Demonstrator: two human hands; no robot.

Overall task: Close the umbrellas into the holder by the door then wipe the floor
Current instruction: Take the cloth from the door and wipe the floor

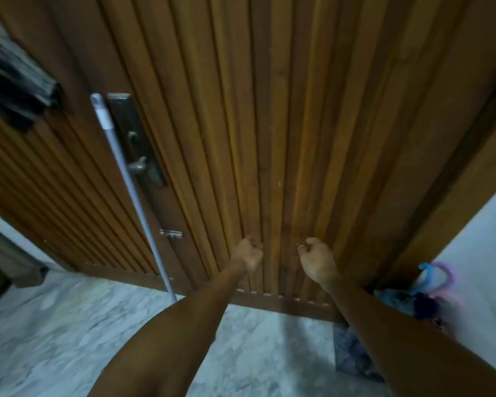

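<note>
Both my arms reach forward toward a brown slatted wooden door [269, 124]. My left hand [248, 253] has loosely curled fingers and holds nothing. My right hand [317, 259] is beside it, fingers also loosely curled and empty. A grey mop handle [132, 196] leans against the door to the left of my left arm; its lower end is hidden behind that arm. Closed umbrellas [430, 290] with blue, purple and pink curved handles stand in the corner at the right, by the door frame. The holder itself is hidden behind my right arm.
Grey marbled floor [55, 325] spreads below. A dark lock plate with a lever handle [139, 164] sits on the door beside the mop handle. A patterned cloth or mat [350, 353] lies on the floor near the corner. White wall [484, 267] is at the right.
</note>
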